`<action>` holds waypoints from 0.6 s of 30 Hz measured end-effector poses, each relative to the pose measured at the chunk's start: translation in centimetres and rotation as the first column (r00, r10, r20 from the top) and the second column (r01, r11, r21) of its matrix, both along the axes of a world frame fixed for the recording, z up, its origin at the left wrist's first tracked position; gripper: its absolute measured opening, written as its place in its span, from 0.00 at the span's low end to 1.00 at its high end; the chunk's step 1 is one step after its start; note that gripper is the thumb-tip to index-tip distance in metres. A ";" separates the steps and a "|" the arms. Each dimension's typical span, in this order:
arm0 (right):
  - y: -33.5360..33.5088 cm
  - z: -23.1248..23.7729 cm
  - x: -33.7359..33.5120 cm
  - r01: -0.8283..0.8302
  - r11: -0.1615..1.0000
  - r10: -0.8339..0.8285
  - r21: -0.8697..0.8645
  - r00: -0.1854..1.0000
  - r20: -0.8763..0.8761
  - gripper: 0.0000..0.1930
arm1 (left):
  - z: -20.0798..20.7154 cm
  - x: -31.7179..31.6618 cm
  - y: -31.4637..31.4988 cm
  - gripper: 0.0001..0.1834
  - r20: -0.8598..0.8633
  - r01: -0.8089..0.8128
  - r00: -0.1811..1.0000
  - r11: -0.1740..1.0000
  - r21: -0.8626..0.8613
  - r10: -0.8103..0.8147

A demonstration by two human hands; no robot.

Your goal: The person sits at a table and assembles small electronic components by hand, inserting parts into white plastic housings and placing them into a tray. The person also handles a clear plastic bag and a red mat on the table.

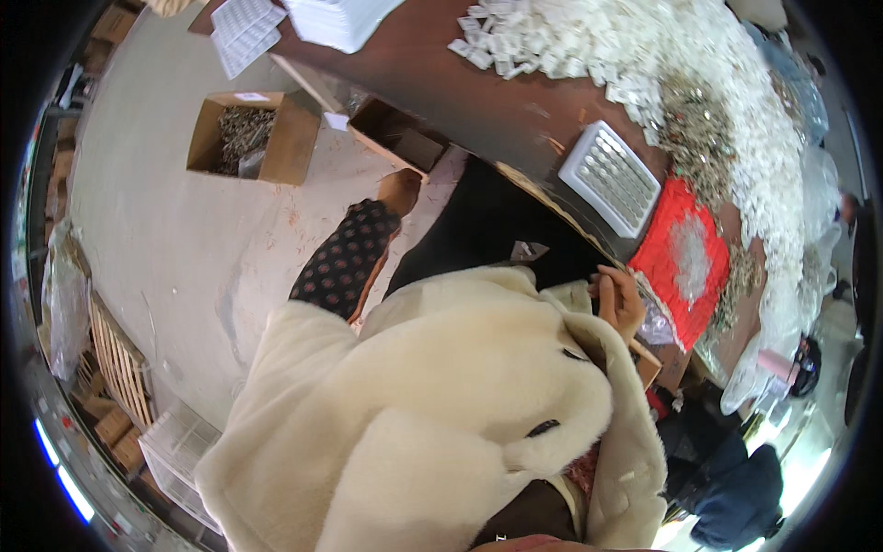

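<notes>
My left hand [401,191] is closed at the near corner of an open brown drawer-like box [368,138] jutting out under the table edge. Its fingertips are hidden, and a dark patterned sleeve covers the forearm. My right hand [621,302] is at the table's near edge, fingers loosely bent and slightly apart, with nothing visible in them. Beside it lies a red cloth [655,258] bearing a heap of small clear pieces. A white tray [575,175] with rows of round metallic-looking parts sits on the table. A small clear plastic piece [529,250] rests on the black cloth [487,221] over my lap.
White plastic pieces [589,37] are heaped along the far side of the brown table [414,64], beside a pile of thin metallic parts [694,138]. A cardboard box [294,138] stands on the floor at left. Another person [736,488] is at lower right.
</notes>
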State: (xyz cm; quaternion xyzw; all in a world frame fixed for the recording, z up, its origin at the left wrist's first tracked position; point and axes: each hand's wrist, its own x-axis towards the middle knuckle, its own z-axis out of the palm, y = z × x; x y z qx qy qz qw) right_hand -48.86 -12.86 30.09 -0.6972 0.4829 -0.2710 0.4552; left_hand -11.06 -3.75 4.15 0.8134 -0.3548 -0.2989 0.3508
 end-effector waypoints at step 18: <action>-4.0 -0.3 25.0 -0.625 0.458 0.225 -0.632 0.770 -0.597 0.20 | -11.4 6.0 -8.4 0.19 0.153 -0.011 0.988 0.988 0.153 -0.013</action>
